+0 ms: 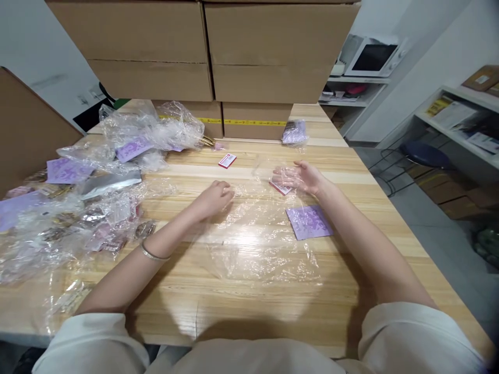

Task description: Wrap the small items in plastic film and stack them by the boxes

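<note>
A large clear plastic bag lies crumpled on the wooden table in front of me. At its upper left edge is my left hand, fingers curled in; whether they grip the film cannot be made out. My right hand is at the bag's upper right, fingers stretched out, with clear film over the fingertips. Just below those fingers lies a small red-and-white packet, partly covered. A purple printed card rests by the bag's right side. Farther back lies another red-and-white packet.
Plastic-wrapped items and purple cards form a heap on the left. Large cardboard boxes are stacked at the back of the table. A purple wrapped bundle sits beside them. Beyond the right edge are a stool and shelves.
</note>
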